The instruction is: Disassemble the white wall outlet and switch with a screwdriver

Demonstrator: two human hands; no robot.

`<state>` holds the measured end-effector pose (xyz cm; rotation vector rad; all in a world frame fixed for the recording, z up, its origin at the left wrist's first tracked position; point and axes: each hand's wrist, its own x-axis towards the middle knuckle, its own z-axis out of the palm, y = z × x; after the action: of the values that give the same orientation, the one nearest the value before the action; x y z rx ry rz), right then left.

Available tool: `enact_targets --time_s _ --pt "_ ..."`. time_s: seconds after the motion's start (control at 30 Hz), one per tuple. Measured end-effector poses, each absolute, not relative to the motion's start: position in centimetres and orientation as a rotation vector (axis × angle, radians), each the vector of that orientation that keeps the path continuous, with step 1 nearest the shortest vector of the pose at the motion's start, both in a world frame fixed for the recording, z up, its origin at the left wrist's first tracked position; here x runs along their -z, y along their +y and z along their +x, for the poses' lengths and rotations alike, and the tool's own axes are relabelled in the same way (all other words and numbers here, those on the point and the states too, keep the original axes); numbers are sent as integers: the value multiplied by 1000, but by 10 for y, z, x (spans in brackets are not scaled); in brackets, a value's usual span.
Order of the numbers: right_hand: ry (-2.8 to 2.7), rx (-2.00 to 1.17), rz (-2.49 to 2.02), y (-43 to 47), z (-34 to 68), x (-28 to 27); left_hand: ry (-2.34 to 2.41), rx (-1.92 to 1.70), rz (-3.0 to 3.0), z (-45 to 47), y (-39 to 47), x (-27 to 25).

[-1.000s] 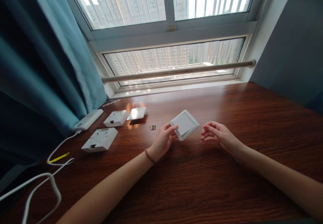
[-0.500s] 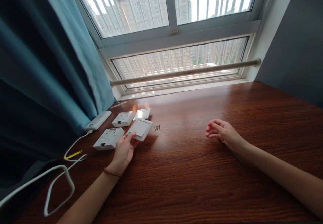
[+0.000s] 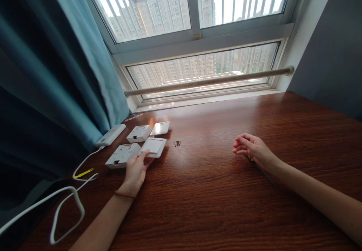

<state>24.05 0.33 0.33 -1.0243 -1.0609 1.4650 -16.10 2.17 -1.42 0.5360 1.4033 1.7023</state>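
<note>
My left hand pinches the near left edge of a white wall switch panel, its thumb on top. The panel is tilted slightly over the table, just right of a white square mounting box. Behind it are another white box and a second white plate. Several small screws lie to the right of the panel. On the right, my right hand is closed with fingers curled. A thin shaft and a yellowish bit of what looks like a screwdriver show beneath it; the rest is hidden.
A white power strip or adapter sits by the blue curtain, its white cable looping at left with a yellow tag. Beyond the brown wooden table are a metal rail and the window.
My left hand has moved the switch panel slightly left and lower, turning it flatter and nearer the front box. My right hand keeps nearly the same place and pose.
</note>
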Motion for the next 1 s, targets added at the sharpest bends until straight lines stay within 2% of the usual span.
enact_targets --time_s 1.0 --pt "-1059 -1451 -1022 2 239 -9 1428 -1595 462 -172 30 18"
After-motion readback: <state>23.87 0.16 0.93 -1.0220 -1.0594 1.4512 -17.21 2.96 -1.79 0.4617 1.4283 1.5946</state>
